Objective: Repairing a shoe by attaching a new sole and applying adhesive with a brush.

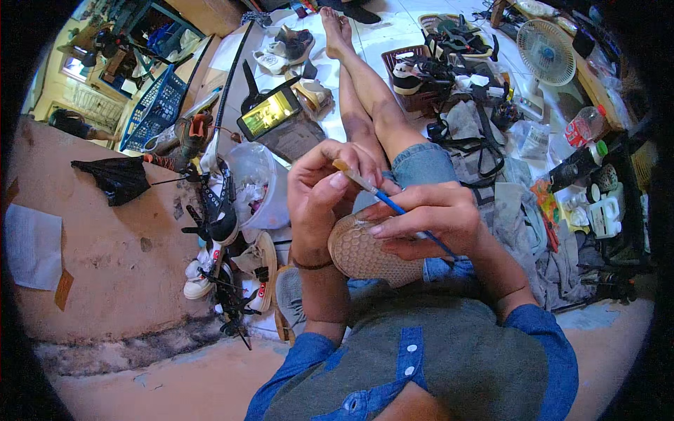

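A paintbrush (pixel 394 201) with a blue handle and tan bristles slants across in front of me, above my lap. My right hand (pixel 439 214) is closed around its handle. At the bristle end, the thumb and curled fingers of my left hand (pixel 324 184) pinch the brush. Below both hands a shoe sole (pixel 379 254) with a honeycomb pattern faces up, resting against my lap. Lower fingers of my right hand lie over the sole's edge. Whatever is on the sole's underside stays hidden.
Left of my legs are a clear plastic tub (pixel 258 186), a lit phone (pixel 270 114) and several shoes (pixel 261 270). To the right lie grey cloths (pixel 519 217), bottles (pixel 586 126) and a white jug (pixel 604 216). Farther off stand a basket (pixel 414 102) of shoes and a fan (pixel 546 52).
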`<action>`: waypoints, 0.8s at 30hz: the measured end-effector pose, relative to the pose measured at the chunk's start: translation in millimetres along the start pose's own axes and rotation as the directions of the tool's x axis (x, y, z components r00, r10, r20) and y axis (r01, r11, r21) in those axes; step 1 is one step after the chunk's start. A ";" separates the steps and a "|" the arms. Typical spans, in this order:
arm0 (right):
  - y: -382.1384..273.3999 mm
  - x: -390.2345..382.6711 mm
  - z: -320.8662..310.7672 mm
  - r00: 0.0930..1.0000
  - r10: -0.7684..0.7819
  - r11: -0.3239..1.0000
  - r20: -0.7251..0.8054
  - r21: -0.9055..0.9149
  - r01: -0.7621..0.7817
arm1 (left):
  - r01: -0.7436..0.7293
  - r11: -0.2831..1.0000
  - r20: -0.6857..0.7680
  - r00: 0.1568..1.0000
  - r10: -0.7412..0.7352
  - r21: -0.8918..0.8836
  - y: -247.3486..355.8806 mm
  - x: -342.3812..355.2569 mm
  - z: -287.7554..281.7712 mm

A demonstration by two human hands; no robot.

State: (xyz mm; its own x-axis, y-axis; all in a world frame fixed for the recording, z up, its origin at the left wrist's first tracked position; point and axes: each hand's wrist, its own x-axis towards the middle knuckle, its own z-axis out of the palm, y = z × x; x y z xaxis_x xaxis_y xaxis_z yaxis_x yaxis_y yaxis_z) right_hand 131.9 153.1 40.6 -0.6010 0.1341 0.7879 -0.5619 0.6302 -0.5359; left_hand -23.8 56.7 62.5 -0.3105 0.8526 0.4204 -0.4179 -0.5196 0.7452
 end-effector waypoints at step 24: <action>7.1 0.3 -2.5 0.997 -0.050 0.999 -0.051 0.014 0.051 | -0.053 0.998 -0.019 0.998 0.053 0.019 -9.5 -0.1 -2.1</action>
State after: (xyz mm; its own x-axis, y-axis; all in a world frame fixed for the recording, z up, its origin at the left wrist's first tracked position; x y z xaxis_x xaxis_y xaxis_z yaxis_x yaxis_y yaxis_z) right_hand 129.1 159.5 37.8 -0.5425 0.1411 0.8281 -0.5995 0.6255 -0.4993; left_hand -21.6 61.5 54.2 -0.3483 0.8225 0.4495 -0.3843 -0.5627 0.7319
